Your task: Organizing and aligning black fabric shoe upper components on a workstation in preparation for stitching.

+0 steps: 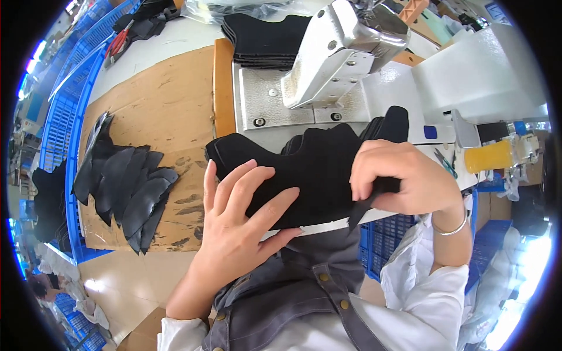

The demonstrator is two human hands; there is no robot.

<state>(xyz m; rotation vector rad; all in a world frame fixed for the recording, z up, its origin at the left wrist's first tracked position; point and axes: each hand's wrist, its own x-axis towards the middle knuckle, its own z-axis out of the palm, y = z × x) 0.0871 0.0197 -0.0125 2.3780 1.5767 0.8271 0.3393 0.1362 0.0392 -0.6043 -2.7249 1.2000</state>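
Curved black fabric pieces (313, 181) lie stacked along the near edge of the white table, in front of a sewing machine (322, 58). My left hand (231, 219) rests on their left part with its fingers spread, pressing on the top piece and holding nothing. Over the right end of the stack, my right hand (407, 175) is closed, thumb and fingers pinching a small dark strip of material (364, 208) whose pointed end hangs down. The curled fingers hide part of that strip.
Dark leaf-shaped pieces (126, 181) overlap on a stained cardboard sheet (158, 99) at left, beside a blue crate (73, 146). Another black stack (263, 41) stands behind. Red-handled scissors (119, 42) lie far left; small snips (446, 162) and a yellow thread cone (489, 156) are at right.
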